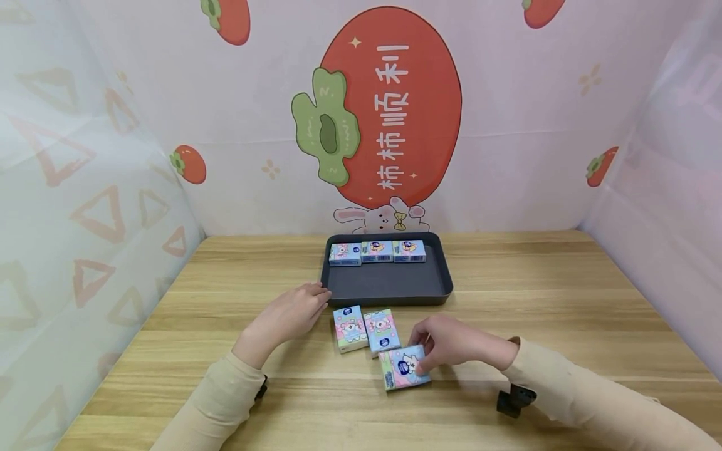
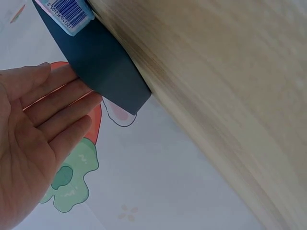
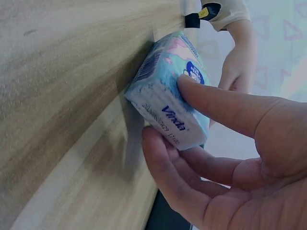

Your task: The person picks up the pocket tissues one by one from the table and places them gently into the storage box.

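My right hand [image 1: 448, 341] pinches a pastel pack of tissues [image 1: 405, 368], thumb on its printed face and fingers at the opposite side. In the right wrist view this tissue pack [image 3: 168, 115] shows "Vinda" on its end and sits tilted, close to the tabletop. My left hand [image 1: 290, 314] rests with fingers extended at the near left corner of a dark tray [image 1: 389, 282]. The left wrist view shows its fingertips against the tray wall [image 2: 108, 72]. Two more tissue packs, one left [image 1: 350, 329] and one right [image 1: 381, 332], lie between my hands.
Three tissue packs [image 1: 376, 252] stand in a row along the tray's far side. Under everything is a wood-grain table [image 1: 524, 282]. Behind it hangs a printed backdrop [image 1: 507, 175], with a patterned side curtain [image 1: 84, 188] at left.
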The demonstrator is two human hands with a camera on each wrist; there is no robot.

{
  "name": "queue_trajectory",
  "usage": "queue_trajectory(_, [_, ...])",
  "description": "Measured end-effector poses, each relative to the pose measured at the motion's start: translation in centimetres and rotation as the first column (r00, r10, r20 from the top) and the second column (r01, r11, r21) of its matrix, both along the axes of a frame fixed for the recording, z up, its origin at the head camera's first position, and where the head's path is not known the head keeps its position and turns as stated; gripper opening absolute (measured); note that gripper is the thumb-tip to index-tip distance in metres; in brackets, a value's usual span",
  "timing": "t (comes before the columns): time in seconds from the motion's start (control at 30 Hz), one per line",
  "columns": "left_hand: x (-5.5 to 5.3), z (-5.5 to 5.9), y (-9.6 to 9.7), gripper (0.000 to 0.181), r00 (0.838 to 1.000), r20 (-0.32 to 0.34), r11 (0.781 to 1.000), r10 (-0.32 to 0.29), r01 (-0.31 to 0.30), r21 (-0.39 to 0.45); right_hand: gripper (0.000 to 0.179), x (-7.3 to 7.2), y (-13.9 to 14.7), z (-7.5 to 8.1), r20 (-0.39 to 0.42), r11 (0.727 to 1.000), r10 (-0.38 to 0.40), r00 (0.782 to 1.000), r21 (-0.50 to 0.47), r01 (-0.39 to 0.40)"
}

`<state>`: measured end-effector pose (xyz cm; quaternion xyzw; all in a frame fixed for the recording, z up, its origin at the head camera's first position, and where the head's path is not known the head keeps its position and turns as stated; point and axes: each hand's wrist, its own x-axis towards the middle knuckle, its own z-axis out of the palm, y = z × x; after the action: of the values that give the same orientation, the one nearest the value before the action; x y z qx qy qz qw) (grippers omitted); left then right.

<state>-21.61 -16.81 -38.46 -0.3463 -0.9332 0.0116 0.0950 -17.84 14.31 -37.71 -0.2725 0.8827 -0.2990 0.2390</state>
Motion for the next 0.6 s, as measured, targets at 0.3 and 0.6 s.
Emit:
queue_trajectory(0.3, [-0.05, -0.15, 0.00, 0.024, 1.000, -0.018, 1.000, -0.014, 0.014, 0.001, 0.025, -0.18, 0.64, 0.16, 0.027, 1.000, -0.022, 0.999, -0.008, 0.023])
queue_trajectory(0.6, [0.03, 0.08, 0.03, 0.025, 1.000, 0.003, 1.000, -0.001, 0.001, 0.001, 0.024, -0.30, 1.05, 0.67, 0.031, 0.999, -0.039, 0.999, -0.015, 0.040])
